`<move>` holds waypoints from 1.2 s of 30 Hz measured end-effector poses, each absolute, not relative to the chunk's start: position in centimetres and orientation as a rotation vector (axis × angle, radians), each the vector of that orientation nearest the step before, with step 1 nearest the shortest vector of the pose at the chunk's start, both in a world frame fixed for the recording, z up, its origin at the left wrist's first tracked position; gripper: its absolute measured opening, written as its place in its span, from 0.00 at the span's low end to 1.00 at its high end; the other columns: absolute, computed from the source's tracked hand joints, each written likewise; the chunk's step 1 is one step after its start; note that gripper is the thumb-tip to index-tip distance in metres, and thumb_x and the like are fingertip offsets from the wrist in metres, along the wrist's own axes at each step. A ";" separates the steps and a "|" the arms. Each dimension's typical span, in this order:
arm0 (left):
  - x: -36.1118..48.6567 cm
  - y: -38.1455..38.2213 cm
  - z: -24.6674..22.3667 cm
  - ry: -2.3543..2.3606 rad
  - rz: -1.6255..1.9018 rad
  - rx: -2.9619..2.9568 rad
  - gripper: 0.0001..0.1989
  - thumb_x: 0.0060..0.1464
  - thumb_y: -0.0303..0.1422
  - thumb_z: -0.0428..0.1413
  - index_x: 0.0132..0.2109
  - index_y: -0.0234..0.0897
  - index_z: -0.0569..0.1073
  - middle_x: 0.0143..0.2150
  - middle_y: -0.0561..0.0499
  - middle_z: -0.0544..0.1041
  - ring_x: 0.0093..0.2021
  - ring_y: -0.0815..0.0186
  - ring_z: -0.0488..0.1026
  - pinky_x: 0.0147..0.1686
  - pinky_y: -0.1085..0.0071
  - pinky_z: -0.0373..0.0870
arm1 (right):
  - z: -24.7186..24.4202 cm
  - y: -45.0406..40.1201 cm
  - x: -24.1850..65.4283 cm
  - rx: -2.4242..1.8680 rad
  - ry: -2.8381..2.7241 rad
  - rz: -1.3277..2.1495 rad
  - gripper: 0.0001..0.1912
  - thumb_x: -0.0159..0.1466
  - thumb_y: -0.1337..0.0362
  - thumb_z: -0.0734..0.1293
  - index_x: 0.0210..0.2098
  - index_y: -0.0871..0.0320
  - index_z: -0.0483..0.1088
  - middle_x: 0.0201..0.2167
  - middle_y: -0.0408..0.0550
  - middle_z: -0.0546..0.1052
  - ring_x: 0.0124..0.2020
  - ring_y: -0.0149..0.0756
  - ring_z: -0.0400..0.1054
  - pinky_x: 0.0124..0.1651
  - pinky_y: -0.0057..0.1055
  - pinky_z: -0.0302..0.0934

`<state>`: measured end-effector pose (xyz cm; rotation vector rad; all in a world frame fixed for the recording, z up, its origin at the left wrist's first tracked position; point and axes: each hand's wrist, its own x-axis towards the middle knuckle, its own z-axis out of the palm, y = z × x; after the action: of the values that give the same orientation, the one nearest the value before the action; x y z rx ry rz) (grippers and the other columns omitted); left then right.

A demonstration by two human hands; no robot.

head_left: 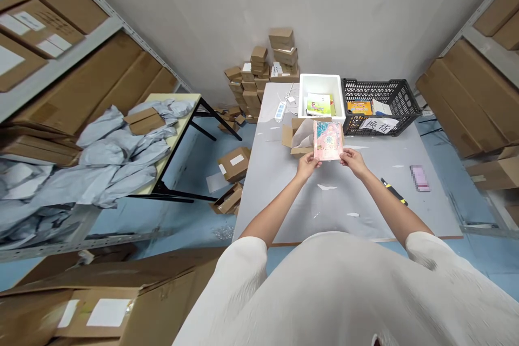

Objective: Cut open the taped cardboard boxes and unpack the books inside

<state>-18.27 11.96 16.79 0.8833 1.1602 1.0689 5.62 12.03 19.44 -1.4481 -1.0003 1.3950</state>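
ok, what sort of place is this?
Looks like a packing room or small stockroom, though I can't be certain. Labelled cartons sit on the shelf at left, small cardboard boxes are stacked beyond the work table, and grey bags are heaped on a side table.

From where I stand, one camera, worn on the person's head, looks forward and down from high at the near side of the grey table (pixel 336 208). The white shirt (pixel 336 292) is closest; the left hand (pixel 307 166) and right hand (pixel 353 162) are farther, over the table. The view runs wide, past shelves (pixel 99 35) left and right of the table, to the wall (pixel 227 11) behind it.
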 end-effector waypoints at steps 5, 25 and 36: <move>-17.0 14.1 17.3 1.161 1.072 0.877 0.18 0.58 0.35 0.72 0.53 0.32 0.83 0.38 0.45 0.86 0.40 0.57 0.87 0.49 0.55 0.85 | 19.5 13.7 6.2 -1.436 -0.953 1.338 0.23 0.53 0.55 0.81 0.44 0.54 0.76 0.27 0.39 0.78 0.28 0.34 0.74 0.34 0.31 0.72; 0.9 27.5 20.3 1.199 1.121 0.713 0.30 0.57 0.24 0.71 0.66 0.32 0.77 0.57 0.35 0.85 0.55 0.56 0.85 0.58 0.58 0.82 | 22.9 24.3 20.3 -1.446 -0.789 0.957 0.22 0.60 0.56 0.76 0.51 0.56 0.76 0.42 0.49 0.83 0.46 0.41 0.82 0.47 0.36 0.80; 0.2 25.7 16.2 1.466 1.040 0.856 0.19 0.58 0.27 0.67 0.57 0.37 0.82 0.60 0.39 0.84 0.65 0.53 0.80 0.65 0.55 0.76 | 18.5 20.7 20.2 -1.491 -0.793 1.267 0.10 0.63 0.61 0.78 0.43 0.55 0.78 0.42 0.50 0.85 0.44 0.39 0.84 0.54 0.39 0.79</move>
<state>0.19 25.72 16.16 0.8561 1.4655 1.0404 20.25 20.68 18.47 -1.4908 -0.7931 1.2668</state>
